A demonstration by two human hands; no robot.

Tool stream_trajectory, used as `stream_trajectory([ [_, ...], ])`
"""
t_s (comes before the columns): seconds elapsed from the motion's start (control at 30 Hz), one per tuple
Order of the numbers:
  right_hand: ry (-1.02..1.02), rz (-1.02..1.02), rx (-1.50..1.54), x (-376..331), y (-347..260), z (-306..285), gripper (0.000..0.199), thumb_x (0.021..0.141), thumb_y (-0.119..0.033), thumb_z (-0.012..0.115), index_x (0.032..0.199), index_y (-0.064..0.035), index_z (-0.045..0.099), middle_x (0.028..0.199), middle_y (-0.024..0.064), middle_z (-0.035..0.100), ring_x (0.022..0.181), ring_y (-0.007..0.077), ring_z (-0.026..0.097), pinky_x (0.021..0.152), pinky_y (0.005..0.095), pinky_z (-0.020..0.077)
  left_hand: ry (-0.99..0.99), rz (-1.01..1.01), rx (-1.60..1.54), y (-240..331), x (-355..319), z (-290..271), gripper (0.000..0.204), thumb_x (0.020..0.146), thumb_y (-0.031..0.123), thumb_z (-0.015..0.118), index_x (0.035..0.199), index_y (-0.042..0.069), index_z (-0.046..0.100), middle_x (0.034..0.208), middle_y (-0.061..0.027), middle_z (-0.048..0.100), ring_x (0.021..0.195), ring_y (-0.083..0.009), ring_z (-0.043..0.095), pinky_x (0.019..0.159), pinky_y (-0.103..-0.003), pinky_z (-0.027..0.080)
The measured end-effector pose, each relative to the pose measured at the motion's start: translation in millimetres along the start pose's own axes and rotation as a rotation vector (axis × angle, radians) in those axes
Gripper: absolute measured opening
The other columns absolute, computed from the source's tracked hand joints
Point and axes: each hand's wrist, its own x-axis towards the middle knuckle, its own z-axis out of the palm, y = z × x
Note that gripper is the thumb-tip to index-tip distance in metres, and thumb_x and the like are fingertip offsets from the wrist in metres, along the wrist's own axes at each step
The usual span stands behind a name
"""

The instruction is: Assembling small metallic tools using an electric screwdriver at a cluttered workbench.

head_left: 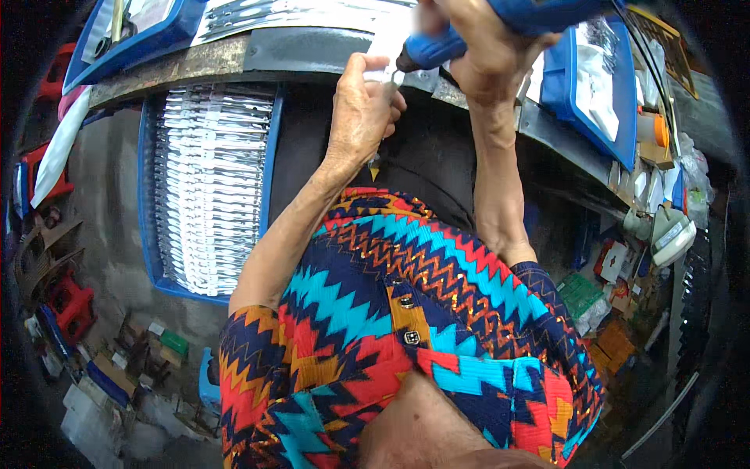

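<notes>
My right hand [484, 59] grips a blue power screwdriver [445, 43] near the top of the view, its tip pointing down and left. My left hand [361, 105] is closed around a small pale part [383, 76] right under the tool's tip, at the edge of the workbench [195, 62]. Both forearms reach up from my zigzag-patterned shirt [406, 313].
A blue crate [209, 187] full of stacked white strips stands below the bench on the left. Blue trays [598, 78] with white parts lie on the bench at right and upper left [133, 39]. Boxes and clutter cover the floor at lower left and the right side.
</notes>
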Motion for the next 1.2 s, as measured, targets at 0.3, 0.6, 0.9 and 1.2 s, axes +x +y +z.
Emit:
stream_trajectory([
  [0.3,-0.023,0.068,-0.095,5,-27,8,0.007,0.071,-0.003,0.065,0.067,-0.0007,0.059,0.061,0.0006,0.058,0.051,0.0072,0.055,0.046,0.0202,0.0439,0.011,0.017,0.005,-3,5,1,0.025,0.082,0.001,0.049,0.105,0.004,0.039,0.063,-0.0077,0.054,0.045,-0.0071,0.044,0.034,-0.018,0.03],
  [0.6,-0.047,-0.021,0.024,10,-5,3,0.01,0.071,-0.006,0.065,0.074,0.0015,0.059,0.059,0.003,0.058,0.049,0.0087,0.055,0.047,0.0205,0.0458,0.008,-0.04,-0.058,2,3,4,0.024,0.083,-0.001,0.047,0.106,0.004,0.038,0.063,-0.0087,0.053,0.044,-0.0071,0.042,0.035,-0.018,0.029],
  [0.9,-0.022,0.002,0.082,12,-11,1,0.01,0.07,-0.006,0.066,0.074,0.0018,0.06,0.058,0.0039,0.058,0.048,0.01,0.055,0.046,0.0217,0.0444,-0.014,-0.023,-0.064,-1,3,1,0.027,0.084,-0.002,0.047,0.108,0.003,0.037,0.065,-0.0088,0.053,0.046,-0.0069,0.042,0.035,-0.018,0.03],
  [1.2,-0.038,-0.017,0.082,11,-12,2,0.01,0.071,-0.006,0.066,0.075,0.0013,0.061,0.058,0.004,0.058,0.048,0.0101,0.055,0.047,0.0218,0.045,-0.019,0.009,-0.088,-4,4,0,0.032,0.078,0.0,0.047,0.109,0.002,0.037,0.063,-0.0078,0.054,0.046,-0.0075,0.044,0.035,-0.019,0.032],
])
